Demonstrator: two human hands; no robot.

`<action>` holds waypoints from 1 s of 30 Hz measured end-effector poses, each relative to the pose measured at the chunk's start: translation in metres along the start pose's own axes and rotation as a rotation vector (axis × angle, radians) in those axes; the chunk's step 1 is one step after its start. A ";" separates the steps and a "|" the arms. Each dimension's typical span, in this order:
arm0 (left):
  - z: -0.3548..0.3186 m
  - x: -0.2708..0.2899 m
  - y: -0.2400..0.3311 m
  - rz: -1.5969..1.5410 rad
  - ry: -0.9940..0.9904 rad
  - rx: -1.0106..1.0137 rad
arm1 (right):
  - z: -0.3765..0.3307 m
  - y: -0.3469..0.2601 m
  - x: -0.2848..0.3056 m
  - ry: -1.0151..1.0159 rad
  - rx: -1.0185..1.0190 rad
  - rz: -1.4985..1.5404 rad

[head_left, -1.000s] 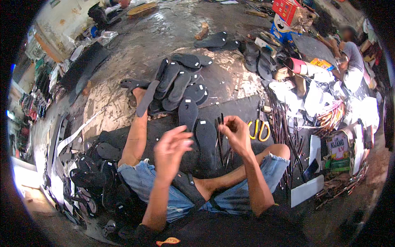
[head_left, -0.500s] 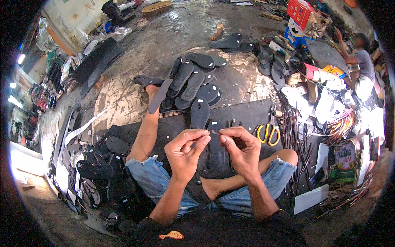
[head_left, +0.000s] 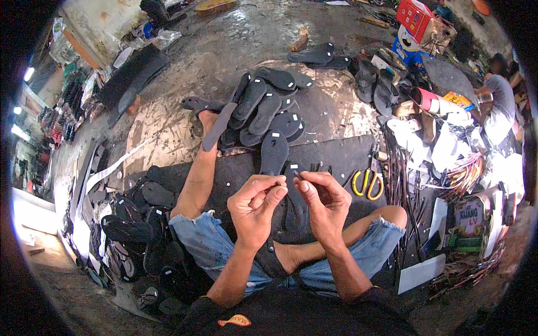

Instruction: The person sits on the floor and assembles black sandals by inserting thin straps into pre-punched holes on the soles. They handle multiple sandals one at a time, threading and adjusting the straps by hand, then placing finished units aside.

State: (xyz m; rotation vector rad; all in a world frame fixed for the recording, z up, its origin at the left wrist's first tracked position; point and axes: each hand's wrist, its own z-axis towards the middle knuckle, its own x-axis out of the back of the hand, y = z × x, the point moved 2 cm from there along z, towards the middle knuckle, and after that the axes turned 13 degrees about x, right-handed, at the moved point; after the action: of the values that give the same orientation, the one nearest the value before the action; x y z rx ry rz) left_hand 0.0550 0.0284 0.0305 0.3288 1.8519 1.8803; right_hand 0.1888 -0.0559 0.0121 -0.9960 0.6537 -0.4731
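My left hand [head_left: 255, 210] and my right hand [head_left: 326, 206] are raised in front of me, thumb and forefinger pinched together on each. A tiny dark piece shows at the right fingertips, too small to name. What the left pinch holds, if anything, I cannot make out. Beneath and between the hands lies a black sandal sole [head_left: 296, 210] with a small white label. Just beyond it rests another black sole [head_left: 274, 152] with holes in it, at the near end of a heap of similar soles [head_left: 260, 112].
Yellow-handled scissors [head_left: 368, 183] lie right of my hands. Dark thin strips [head_left: 397, 185] and scrap materials crowd the right side, where a person [head_left: 499, 101] sits. Finished-looking black sandals [head_left: 129, 227] are piled at left. A long grey sole [head_left: 219, 127] leans against my left shin.
Both hands stay pinched and close together, with the right fingertips slightly higher and a bit of dark material now showing there. At far right, the other person's raised arm has come down.
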 end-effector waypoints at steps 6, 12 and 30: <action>0.001 0.004 0.001 0.108 0.025 -0.055 | -0.004 0.001 -0.002 -0.068 -0.011 0.000; 0.002 0.004 0.005 -0.042 -0.003 0.113 | -0.006 -0.002 -0.002 -0.123 0.066 -0.006; 0.104 0.025 -0.144 0.293 0.145 0.436 | 0.029 0.030 0.054 -0.393 0.385 -1.038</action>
State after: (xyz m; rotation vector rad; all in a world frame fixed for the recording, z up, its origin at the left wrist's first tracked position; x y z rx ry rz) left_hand 0.1083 0.1270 -0.1093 0.6542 2.4234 1.6958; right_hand 0.2495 -0.0585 -0.0191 -0.9606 -0.3614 -1.2149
